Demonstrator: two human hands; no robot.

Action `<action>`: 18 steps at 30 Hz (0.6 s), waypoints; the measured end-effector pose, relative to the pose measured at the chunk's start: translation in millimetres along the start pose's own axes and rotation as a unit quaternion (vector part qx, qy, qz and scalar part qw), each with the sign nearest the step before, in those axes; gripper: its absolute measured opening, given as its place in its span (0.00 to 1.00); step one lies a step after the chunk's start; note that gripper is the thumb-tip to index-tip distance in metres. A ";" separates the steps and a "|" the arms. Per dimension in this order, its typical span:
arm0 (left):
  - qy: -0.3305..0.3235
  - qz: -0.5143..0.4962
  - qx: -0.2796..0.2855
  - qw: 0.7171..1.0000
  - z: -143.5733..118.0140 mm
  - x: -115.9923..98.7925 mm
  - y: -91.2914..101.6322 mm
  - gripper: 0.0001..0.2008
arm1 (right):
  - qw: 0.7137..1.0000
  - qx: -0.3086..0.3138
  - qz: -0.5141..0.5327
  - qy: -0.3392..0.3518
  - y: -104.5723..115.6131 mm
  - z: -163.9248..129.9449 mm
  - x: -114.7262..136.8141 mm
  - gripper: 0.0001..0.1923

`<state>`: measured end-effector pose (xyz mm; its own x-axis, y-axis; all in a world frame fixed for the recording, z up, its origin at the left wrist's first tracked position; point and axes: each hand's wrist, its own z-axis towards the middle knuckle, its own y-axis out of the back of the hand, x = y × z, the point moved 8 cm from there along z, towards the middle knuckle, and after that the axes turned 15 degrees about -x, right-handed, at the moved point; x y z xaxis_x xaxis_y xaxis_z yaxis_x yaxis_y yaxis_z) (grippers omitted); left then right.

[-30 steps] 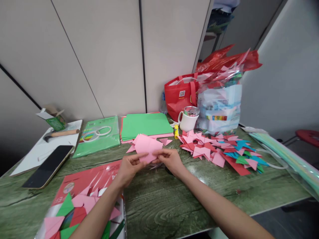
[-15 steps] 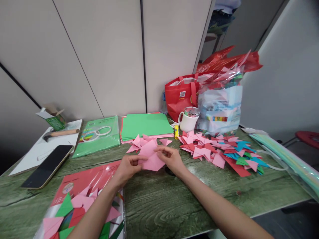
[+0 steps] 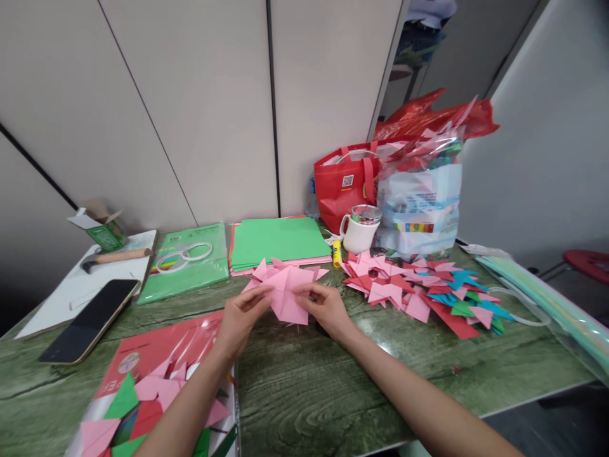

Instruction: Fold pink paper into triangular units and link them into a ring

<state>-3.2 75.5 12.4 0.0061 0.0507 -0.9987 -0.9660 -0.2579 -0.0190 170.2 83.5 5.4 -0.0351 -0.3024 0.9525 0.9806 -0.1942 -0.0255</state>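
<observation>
Both hands are pinched on one folded pink paper piece [image 3: 288, 297], held just above the green wood-grain table [image 3: 333, 387]: left hand [image 3: 242, 317] grips its left edge, right hand [image 3: 323, 308] its right edge, fingers closed on the paper. Behind it lies a green paper stack [image 3: 278, 240]. Off to the right sits a pile of folded stars [image 3: 419, 289], then a white mug [image 3: 359, 228]. A phone [image 3: 88, 319] lies far left.
</observation>
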 end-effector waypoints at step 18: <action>0.083 -0.106 0.027 0.991 -2.7 6.7 -5.6 0.24 | 0.993 0.116 0.010 -0.005 -22.7 -17.2 4.5 0.19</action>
<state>3.0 74.7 5.7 0.2477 -0.0625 -0.9668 -0.9511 -0.2059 -0.2304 144.5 70.5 5.0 -0.0135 -0.2949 0.9554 0.9992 0.0326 0.0241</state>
